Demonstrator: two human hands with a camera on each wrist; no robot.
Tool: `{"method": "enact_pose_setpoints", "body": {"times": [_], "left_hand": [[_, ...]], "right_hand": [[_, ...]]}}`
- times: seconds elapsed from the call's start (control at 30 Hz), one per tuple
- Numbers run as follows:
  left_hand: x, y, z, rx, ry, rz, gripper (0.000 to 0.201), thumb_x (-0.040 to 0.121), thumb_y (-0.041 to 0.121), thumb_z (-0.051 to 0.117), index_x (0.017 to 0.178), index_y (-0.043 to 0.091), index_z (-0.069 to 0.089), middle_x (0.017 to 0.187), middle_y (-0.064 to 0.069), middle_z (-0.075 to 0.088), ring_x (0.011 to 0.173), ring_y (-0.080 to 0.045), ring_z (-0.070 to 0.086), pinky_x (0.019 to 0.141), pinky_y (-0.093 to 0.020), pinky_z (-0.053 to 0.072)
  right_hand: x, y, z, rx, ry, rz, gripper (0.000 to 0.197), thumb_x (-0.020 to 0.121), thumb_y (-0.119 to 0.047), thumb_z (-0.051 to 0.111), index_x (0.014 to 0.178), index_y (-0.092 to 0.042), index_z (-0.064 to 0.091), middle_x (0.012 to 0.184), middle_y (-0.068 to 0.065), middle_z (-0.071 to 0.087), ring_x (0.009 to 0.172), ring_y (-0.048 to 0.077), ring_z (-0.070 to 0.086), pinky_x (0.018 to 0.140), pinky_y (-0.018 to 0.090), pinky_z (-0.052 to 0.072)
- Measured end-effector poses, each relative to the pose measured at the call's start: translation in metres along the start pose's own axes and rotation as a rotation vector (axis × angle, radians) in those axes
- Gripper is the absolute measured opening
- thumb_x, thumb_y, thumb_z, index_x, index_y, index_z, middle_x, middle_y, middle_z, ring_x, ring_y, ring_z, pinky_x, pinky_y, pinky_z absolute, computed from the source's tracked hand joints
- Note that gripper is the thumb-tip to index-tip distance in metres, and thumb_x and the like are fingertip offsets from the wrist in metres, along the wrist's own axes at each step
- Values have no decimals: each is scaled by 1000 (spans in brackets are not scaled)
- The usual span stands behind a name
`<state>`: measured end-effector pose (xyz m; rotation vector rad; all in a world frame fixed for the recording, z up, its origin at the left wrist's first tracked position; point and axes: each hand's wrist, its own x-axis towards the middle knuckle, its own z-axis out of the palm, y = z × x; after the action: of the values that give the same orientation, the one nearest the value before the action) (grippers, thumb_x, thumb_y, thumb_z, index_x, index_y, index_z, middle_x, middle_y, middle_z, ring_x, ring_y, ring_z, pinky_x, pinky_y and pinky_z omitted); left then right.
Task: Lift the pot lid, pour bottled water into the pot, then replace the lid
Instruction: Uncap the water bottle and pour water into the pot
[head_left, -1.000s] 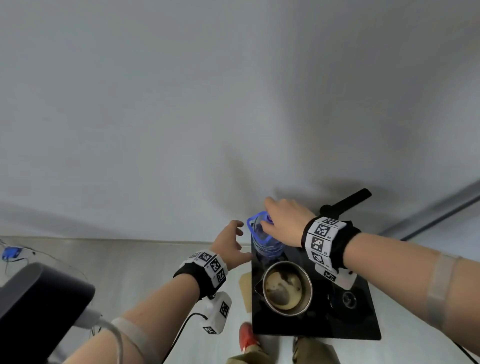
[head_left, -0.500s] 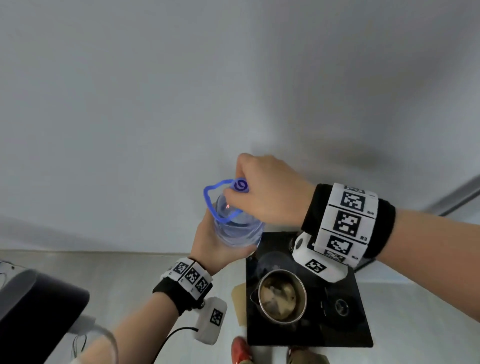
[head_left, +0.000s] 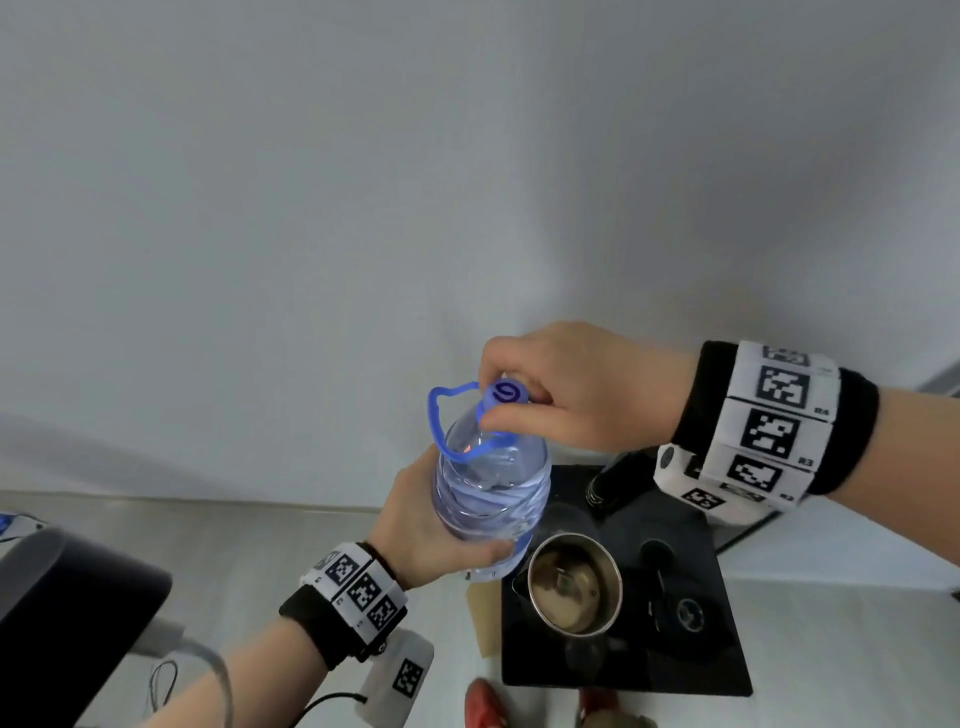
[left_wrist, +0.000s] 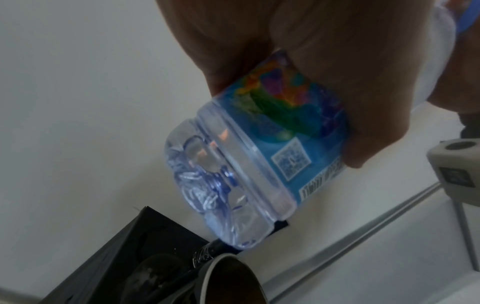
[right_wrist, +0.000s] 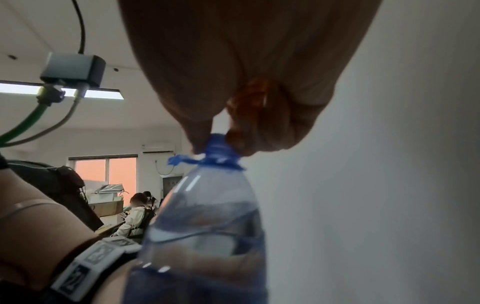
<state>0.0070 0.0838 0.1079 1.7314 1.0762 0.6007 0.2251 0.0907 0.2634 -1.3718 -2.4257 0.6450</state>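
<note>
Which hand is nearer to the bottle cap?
Right. The right hand pinches the bottle cap itself; the left hand holds the water bottle lower, around its body.

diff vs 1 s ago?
The bottle rose off the counter, toward the camera. The left hand, open beside it before, now grips its body; the right hand pinches the cap throughout. The pot stays uncovered on the cooktop.
</note>
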Motion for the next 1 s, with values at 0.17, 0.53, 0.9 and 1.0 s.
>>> {"method": "enact_pose_setpoints", "body": {"times": [0.17, 0.53, 0.9, 1.0], "left_hand": [[-16, -3, -4, -32, -7, 15, 69, 57, -1, 97, 118, 10, 66, 107, -6, 79, 99, -21, 78, 84, -35, 64], [-31, 3, -13, -51, 30, 29, 72, 58, 19, 96, 122, 15, 64, 113, 0, 79, 105, -19, 77, 91, -41, 63], [-35, 12, -7, -149, 32, 72, 73, 60, 8, 96, 126, 10, 63, 119, 2, 77, 111, -15, 75, 92, -19, 57], [-34, 14, -6, -160, 32, 88, 74, 61, 8, 96, 127, 9, 63, 119, 1, 77, 113, -16, 75, 94, -20, 57]], "right_hand": [[-6, -4, -15, -72, -218, -117, 16, 100, -29, 51, 113, -22, 58, 97, -4, 56, 83, 15, 51, 79, 30, 44], [-10, -10, -11, 39, -140, -216, 19, 92, -8, 62, 108, -17, 66, 103, 6, 60, 84, 16, 54, 75, 17, 43], [-18, -19, -17, 63, -119, -257, 30, 97, -13, 49, 124, -10, 62, 116, 2, 58, 92, 8, 52, 84, 14, 38], [-20, -22, -20, 71, -103, -219, 21, 96, -11, 47, 114, -14, 58, 111, 1, 55, 93, 11, 51, 84, 21, 42]]}}
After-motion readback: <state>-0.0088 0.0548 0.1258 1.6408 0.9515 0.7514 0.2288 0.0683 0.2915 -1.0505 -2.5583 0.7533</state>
